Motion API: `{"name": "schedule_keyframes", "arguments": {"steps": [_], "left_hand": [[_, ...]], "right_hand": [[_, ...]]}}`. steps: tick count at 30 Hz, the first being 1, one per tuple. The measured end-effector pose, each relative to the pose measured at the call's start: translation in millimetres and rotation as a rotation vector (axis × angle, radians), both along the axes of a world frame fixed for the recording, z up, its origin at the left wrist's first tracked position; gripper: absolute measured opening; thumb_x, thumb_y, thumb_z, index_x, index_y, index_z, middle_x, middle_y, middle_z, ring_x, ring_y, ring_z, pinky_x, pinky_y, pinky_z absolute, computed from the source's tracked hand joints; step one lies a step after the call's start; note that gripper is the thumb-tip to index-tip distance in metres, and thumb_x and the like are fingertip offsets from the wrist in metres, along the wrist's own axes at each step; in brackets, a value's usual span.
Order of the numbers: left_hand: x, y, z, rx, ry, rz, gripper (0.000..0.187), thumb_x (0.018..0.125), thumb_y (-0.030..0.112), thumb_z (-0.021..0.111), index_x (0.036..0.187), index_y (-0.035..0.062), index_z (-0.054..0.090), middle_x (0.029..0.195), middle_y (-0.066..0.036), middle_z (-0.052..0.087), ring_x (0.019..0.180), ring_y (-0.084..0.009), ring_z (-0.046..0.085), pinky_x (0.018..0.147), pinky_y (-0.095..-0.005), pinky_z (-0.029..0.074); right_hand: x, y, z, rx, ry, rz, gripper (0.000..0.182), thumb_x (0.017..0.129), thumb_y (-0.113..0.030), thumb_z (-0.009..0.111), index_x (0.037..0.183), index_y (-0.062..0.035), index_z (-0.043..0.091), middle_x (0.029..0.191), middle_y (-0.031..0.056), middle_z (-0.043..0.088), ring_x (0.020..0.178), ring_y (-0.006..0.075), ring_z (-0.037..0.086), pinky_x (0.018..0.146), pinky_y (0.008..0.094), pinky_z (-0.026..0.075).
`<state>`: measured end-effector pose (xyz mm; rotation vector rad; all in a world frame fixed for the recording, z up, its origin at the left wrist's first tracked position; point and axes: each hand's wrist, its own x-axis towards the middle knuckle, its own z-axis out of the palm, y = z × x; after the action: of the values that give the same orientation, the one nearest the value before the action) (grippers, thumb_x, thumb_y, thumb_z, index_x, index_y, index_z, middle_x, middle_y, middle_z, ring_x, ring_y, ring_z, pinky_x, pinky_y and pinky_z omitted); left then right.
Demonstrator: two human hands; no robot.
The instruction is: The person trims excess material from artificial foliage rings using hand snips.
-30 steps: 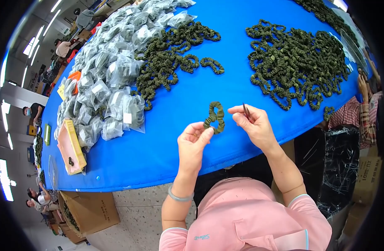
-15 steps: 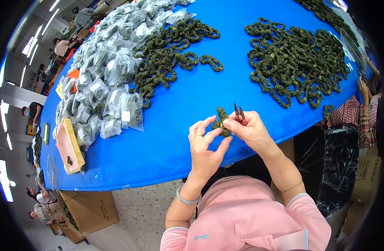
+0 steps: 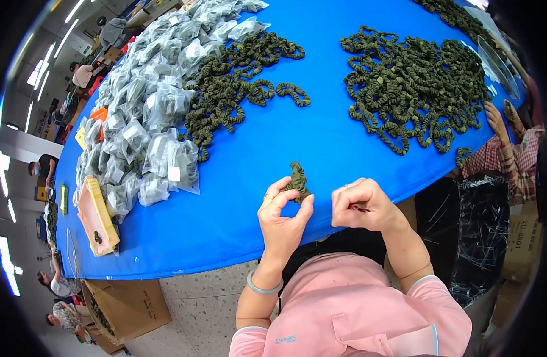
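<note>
Slackening could drop the scrunchie [image 3: 297, 177] our left fingers [image 3: 279, 203] pinch near the desk's [image 3: 244, 184] front edge; right fingers [image 3: 347, 201] clench a tool [image 3: 360, 209].

The left hand [image 3: 285, 217] is now holding the green scrunchie [image 3: 297, 178] alone; the right hand [image 3: 364, 205], pinching it half a second ago, is drawing away, fist curling over the scissors [image 3: 360, 209]. A co-worker's hand [image 3: 496, 122] is edging nearer the right-hand pile [image 3: 416, 89].

Tool [image 3: 360, 208] mostly hidden in right hand [image 3: 370, 201] (a little dark red shows), bag labels [image 3: 174, 174] too small to read
</note>
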<state>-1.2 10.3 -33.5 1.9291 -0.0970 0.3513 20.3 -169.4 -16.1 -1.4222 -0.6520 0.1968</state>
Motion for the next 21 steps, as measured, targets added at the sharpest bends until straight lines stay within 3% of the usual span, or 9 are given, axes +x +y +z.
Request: {"name": "schedule_keyframes", "arguments": {"steps": [5, 9, 14, 21], "left_hand": [[-1.8, -1.7, 1.0, -0.071, -0.002, -0.049, 0.016, 0.068, 0.002, 0.075, 0.079, -0.0018, 0.064, 0.11, -0.019, 0.06, 0.093, -0.0237, 0.058, 0.08, -0.0305, 0.046], [-3.5, -0.7, -5.6, -0.496, 0.142, -0.129, 0.014, 0.069, -0.001, 0.073, 0.079, -0.003, 0.064, 0.11, -0.018, 0.06, 0.091, -0.0202, 0.056, 0.078, -0.0263, 0.045], [-3.8, 3.9, 2.3, -0.685, 0.287, -0.184, 0.013, 0.07, -0.003, 0.072, 0.079, -0.0037, 0.064, 0.11, -0.017, 0.059, 0.089, -0.0175, 0.053, 0.075, -0.0241, 0.043], [-6.0, 3.7, -0.6, -0.554, 0.207, -0.194, 0.014, 0.069, -0.002, 0.073, 0.079, -0.0034, 0.064, 0.109, -0.017, 0.058, 0.088, -0.0164, 0.053, 0.073, -0.0238, 0.042]], "right_hand": [[-1.0, 5.6, 15.9, -0.109, 0.228, -0.34, 0.017, 0.07, -0.006, 0.074, 0.086, -0.0037, 0.069, 0.067, -0.0004, 0.055, 0.056, 0.0095, 0.042, 0.051, 0.0194, 0.033], [0.6, 11.1, 12.8, -0.19, -0.116, -0.548, 0.022, 0.069, -0.006, 0.075, 0.09, -0.0052, 0.07, 0.076, 0.0017, 0.058, 0.063, 0.0104, 0.046, 0.054, 0.021, 0.037], [-0.3, 0.8, -1.5, -0.287, -0.201, -0.455, 0.026, 0.068, -0.006, 0.076, 0.094, -0.0099, 0.071, 0.083, 0.0021, 0.059, 0.065, 0.0111, 0.049, 0.056, 0.023, 0.041], [3.0, 1.3, -3.6, -0.37, -0.441, -0.454, 0.029, 0.067, -0.005, 0.075, 0.096, -0.0113, 0.072, 0.083, 0.0013, 0.06, 0.065, 0.0127, 0.05, 0.057, 0.0245, 0.042]]}}
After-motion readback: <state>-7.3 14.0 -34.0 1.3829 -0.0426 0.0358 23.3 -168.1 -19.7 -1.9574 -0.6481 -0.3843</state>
